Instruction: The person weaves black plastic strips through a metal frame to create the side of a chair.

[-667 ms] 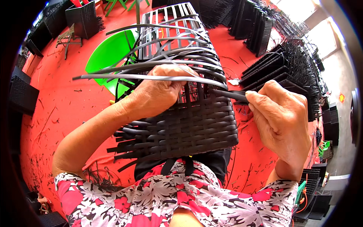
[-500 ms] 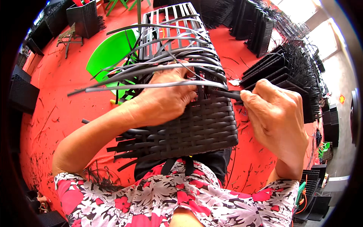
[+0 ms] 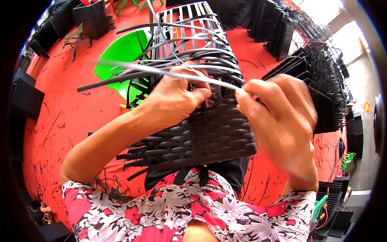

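Observation:
A metal frame, half covered in black woven rattan, lies across my lap. My left hand presses on the weave's upper edge, its thumb and fingers pinching a grey-black strip that runs out to the left. My right hand is raised at the weave's right side, fingers closed on the same strip's right end. Several loose strips fan out to the left above the woven part.
A green plastic chair stands on the red floor behind the frame. Stacks of black woven panels line the right side; dark woven boxes stand at the back left. Strip scraps litter the floor.
My right hand has risen and moved left toward my left hand, pulling the strip up across the weave. The left hand has shifted slightly up along the edge.

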Demonstrator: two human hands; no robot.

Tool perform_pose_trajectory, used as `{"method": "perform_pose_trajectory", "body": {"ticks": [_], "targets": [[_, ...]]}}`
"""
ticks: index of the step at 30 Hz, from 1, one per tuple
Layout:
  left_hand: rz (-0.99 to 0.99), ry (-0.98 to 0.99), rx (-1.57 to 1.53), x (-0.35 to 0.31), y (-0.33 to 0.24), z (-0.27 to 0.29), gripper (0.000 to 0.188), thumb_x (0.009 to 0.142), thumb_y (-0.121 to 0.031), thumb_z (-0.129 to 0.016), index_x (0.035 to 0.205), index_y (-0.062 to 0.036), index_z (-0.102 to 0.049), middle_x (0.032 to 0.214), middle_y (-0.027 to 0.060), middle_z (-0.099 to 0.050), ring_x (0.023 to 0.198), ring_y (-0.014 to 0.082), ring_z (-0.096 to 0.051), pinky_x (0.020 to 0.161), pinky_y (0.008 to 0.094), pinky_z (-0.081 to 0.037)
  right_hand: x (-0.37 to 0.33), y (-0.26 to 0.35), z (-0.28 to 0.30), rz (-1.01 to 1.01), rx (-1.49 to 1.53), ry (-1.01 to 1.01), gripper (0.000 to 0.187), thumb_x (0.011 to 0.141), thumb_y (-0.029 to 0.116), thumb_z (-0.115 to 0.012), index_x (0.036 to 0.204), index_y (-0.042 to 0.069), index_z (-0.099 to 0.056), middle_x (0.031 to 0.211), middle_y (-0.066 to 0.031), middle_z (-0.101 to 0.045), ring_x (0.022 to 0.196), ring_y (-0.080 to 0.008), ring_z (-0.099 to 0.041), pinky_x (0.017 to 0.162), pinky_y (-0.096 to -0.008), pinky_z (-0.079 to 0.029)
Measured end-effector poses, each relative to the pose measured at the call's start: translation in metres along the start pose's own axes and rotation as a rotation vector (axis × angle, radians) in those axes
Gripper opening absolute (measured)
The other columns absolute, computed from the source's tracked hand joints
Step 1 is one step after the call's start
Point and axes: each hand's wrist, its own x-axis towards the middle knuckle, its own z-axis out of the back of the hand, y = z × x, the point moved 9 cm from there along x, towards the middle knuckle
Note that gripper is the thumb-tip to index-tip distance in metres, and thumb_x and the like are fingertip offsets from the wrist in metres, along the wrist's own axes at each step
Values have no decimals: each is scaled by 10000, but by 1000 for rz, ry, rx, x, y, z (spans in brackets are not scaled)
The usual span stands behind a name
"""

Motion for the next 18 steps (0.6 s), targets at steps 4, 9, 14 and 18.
{"method": "perform_pose_trajectory", "body": {"ticks": [4, 9, 14, 18], "targets": [[7, 0, -214, -15, -7, 18, 110, 885, -86, -641, 961, -6, -647, 972, 30, -612, 913, 101, -555, 845, 266, -459, 4, 14, 6, 18, 101, -169, 277, 674, -24, -734, 944, -25, -670, 880, -134, -661, 644, -228, -591, 549, -286, -478], [-60, 181, -486, -32, -9, 21, 141, 914, -134, -617, 942, 3, -636, 940, 62, -633, 882, 141, -604, 833, 280, -473, -3, -21, -71, -431, 931, 119, 197, 857, 49, -662, 1047, -2, -663, 863, -75, -677, 599, -98, -598, 507, -221, -467], [-51, 106, -422, -34, 3, 22, 169, 937, -154, -592, 929, 10, -635, 911, 75, -647, 835, 174, -636, 816, 289, -480, -15, -32, -93, -575, 1096, 193, 188, 881, 60, -645, 1061, 17, -674, 781, -9, -652, 586, -35, -545, 487, -185, -437], [-397, -39, 466, -35, -5, 18, 127, 875, -33, -570, 963, 44, -621, 1088, 155, -596, 1028, 277, -586, 870, 318, -461, 6, -15, -81, -307, 429, 325, 72, 813, 44, -638, 860, -12, -635, 685, -145, -606, 593, -303, -609, 550, -371, -471]]}}
